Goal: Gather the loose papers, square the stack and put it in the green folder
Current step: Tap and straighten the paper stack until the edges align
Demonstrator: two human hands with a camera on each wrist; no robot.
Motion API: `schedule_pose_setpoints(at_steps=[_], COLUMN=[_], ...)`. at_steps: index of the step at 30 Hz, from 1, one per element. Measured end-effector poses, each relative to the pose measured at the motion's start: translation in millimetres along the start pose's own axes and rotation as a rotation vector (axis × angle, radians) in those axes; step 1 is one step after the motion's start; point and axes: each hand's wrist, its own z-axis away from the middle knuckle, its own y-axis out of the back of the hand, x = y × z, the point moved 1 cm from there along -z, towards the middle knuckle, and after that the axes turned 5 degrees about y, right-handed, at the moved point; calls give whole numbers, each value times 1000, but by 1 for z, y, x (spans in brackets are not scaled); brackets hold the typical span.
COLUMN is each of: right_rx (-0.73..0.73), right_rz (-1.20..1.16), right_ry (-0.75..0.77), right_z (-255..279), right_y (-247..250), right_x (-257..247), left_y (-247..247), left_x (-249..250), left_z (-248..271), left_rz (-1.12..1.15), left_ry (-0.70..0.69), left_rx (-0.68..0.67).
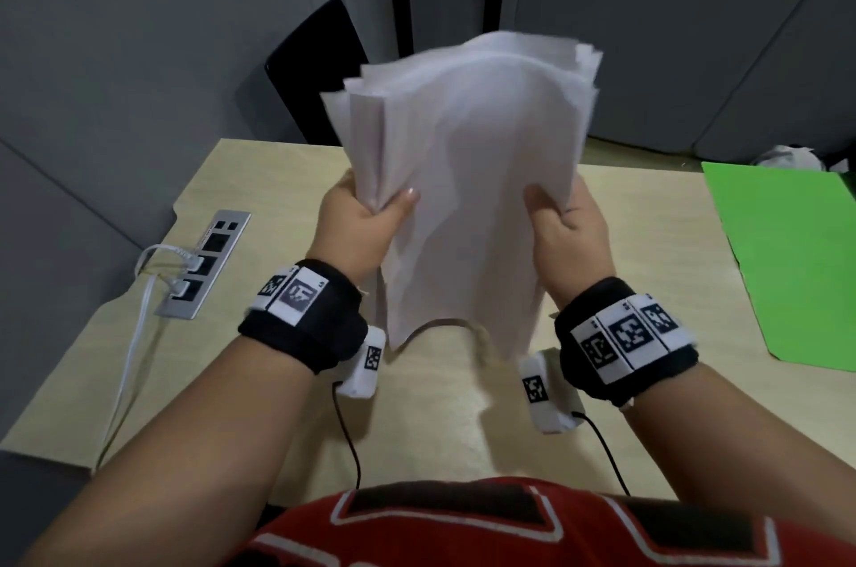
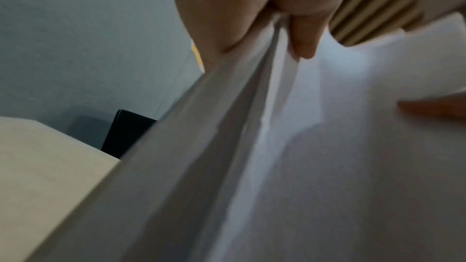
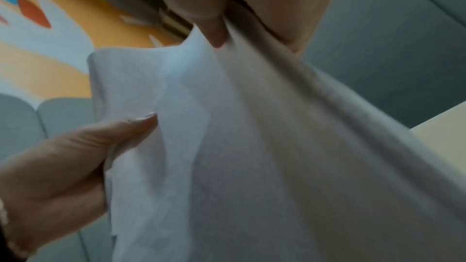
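Observation:
A stack of white papers (image 1: 468, 168) stands upright above the wooden table (image 1: 259, 362), its sheets fanned unevenly at the top. My left hand (image 1: 370, 214) pinches the stack's left edge between thumb and fingers. My right hand (image 1: 563, 219) grips the right edge the same way. The stack's lower edge bows just above the tabletop. In the left wrist view the papers (image 2: 277, 146) run edge-on under my left hand (image 2: 262, 27). In the right wrist view my right hand (image 3: 242, 17) pinches the papers (image 3: 227, 146). The green folder (image 1: 796, 261) lies flat on the table at the right.
A silver socket panel (image 1: 204, 263) with white cables plugged in is set into the table at the left. A black chair back (image 1: 319, 66) stands behind the far table edge. Grey walls rise behind. A crumpled white thing (image 1: 787, 156) sits beyond the folder.

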Motion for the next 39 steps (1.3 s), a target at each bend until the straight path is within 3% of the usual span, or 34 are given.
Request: schedule_pose_setpoints(at_steps=[3, 6, 9, 11, 15, 17, 19, 22, 24, 27, 30, 34, 36, 39], right_rx=[138, 129, -43, -110, 54, 96, 91, -38, -81, 46, 72, -18, -9, 49], right_rz=[-261, -160, 78, 160, -114, -203, -162, 71, 138, -30, -161, -123, -71, -30], right_ry=[14, -130, -131, -52, 93, 52, -60, -126, -84, -28, -48, -144, -143, -138], right_z=[-5, -3, -2, -3, -3, -1, 2, 2, -1, -8, -13, -9, -9, -17], right_y=[10, 15, 7, 1, 8, 14, 16, 10, 6, 9, 16, 14, 16, 22], right_x=[-1, 10, 15, 10, -10, -5, 4, 10, 7, -5, -4, 7, 10, 10], left_y=[13, 17, 6, -2, 4, 11, 12, 2, -5, -1, 6, -3, -6, -1], left_x=[6, -4, -7, -3, 15, 12, -2, -14, -12, 5, -1, -26, -27, -12], left_z=[-4, -7, -5, -2, -2, -5, -7, -2, 3, 1, -6, -2, -2, -9], left_rz=[129, 229, 17, -111, 69, 180, 186, -21, -101, 54, 205, -131, -214, -311], left_ry=[-76, -50, -2, -29, -142, -169, -93, 33, 27, -64, -81, 111, 127, 32], left_rx=[-1, -146, -215, -123, 71, -8, -116, -224, -141, -11, -127, -244, -182, -18])
